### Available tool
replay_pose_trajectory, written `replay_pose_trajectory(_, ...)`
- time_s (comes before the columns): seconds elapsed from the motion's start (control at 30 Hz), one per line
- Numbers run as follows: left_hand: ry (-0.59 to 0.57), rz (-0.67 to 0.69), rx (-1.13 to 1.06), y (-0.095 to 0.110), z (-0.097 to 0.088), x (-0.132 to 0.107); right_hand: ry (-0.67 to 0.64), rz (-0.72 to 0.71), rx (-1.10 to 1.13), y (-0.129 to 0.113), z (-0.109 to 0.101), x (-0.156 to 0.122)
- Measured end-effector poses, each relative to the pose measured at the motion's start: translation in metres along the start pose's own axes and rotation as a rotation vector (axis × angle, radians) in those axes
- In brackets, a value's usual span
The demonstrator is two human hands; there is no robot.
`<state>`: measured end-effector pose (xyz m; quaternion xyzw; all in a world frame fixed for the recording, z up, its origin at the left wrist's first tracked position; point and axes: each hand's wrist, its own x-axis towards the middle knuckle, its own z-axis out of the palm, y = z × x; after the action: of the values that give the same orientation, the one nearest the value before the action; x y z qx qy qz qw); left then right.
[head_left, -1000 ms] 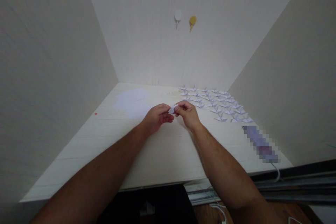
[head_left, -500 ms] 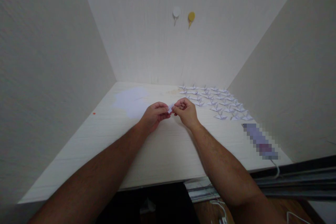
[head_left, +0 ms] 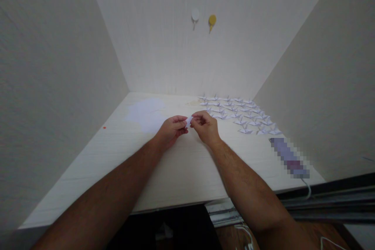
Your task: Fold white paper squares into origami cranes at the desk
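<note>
My left hand (head_left: 171,130) and my right hand (head_left: 206,127) meet above the middle of a pale wooden desk (head_left: 181,172). Both pinch a small folded piece of white paper (head_left: 189,121) between their fingertips. Only a sliver of the paper shows between the fingers. To the right of my right hand, several finished white paper cranes (head_left: 238,113) lie in rows on the desk. A few flat pale sheets of paper (head_left: 145,113) lie to the left, behind my left hand.
Walls close in the desk on the left, back and right. Two round hooks, one white (head_left: 195,15) and one yellow (head_left: 212,20), hang on the back wall. A blurred-out oblong thing (head_left: 288,157) with a white cable lies near the desk's right front corner. A tiny red speck (head_left: 104,127) sits at the left.
Both hands have kept pinching the paper, with the fingers shifting slightly on it. The view has drifted a little, so everything sits slightly further left.
</note>
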<state>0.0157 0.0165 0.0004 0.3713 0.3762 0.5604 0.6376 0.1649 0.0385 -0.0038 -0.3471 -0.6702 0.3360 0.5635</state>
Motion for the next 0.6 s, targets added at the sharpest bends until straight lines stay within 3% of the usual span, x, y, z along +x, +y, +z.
replay_pose_trajectory(0.33,-0.037,0.007,0.069,0.0032,-0.0060,0.0006,-0.008,-0.013,-0.134,-0.0061,-0.0017,-0.0010)
replay_pose_trajectory(0.6,-0.068,0.039,0.194,0.0037,-0.0077,0.0011,-0.064,-0.140,-0.262,-0.0062,-0.0048,0.0000)
